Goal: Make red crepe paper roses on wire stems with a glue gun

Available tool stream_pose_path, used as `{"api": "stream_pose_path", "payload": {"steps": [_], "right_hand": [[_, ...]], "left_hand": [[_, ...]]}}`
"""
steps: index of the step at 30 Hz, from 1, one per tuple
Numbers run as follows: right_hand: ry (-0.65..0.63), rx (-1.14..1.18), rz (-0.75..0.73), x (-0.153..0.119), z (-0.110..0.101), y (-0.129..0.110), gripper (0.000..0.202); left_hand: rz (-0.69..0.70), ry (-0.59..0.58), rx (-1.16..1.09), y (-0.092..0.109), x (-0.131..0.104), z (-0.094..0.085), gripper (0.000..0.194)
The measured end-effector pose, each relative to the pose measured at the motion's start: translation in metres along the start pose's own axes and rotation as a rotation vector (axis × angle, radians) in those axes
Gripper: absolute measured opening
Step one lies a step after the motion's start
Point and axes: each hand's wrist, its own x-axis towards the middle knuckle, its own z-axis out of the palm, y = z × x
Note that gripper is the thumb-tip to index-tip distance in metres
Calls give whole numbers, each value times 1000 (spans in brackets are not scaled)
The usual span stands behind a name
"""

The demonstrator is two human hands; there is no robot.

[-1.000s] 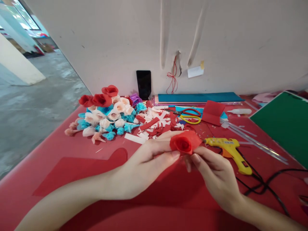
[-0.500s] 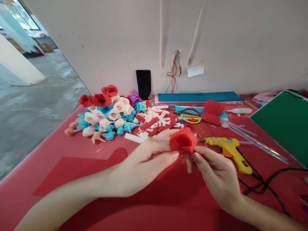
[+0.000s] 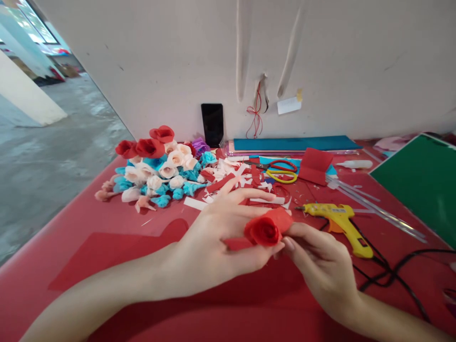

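Observation:
A red paper flower (image 3: 265, 231) is held between both hands, its rolled centre facing me and one petal standing out at its upper right. My left hand (image 3: 217, 237) cradles the bloom from the left, thumb along its underside. Its upper fingers are spread behind the flower. With thumb and fingertips, my right hand (image 3: 322, 266) pinches the flower's lower right edge. Sheets of red paper (image 3: 117, 251) lie on the red tabletop under and beside my left forearm.
Finished paper flowers (image 3: 156, 175) are heaped at the left. Paper scraps (image 3: 231, 183), scissors (image 3: 281, 171) and a folded red piece (image 3: 315, 166) lie behind my hands. A yellow glue gun (image 3: 342, 223) with a black cord (image 3: 399, 270) is at right. A phone (image 3: 213, 124) leans on the wall.
The flower has come lower and turned more toward me, showing its spiral centre. My left hand's upper fingers have lifted and spread; my right hand stays at the flower's edge.

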Motion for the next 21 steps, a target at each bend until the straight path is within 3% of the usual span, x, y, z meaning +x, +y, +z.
{"api": "stream_pose_path", "payload": {"steps": [6, 12, 17, 21], "right_hand": [[-11, 267, 118, 3, 1, -3, 5], [-119, 514, 343, 1, 1, -3, 5], [-169, 469, 422, -4, -2, 1, 22], [-156, 382, 382, -4, -3, 1, 25]], "left_hand": [[92, 110, 126, -6, -1, 5, 9], [87, 75, 115, -6, 3, 4, 5], [143, 90, 63, -6, 8, 2, 3], [70, 67, -12, -7, 7, 2, 4]]}}
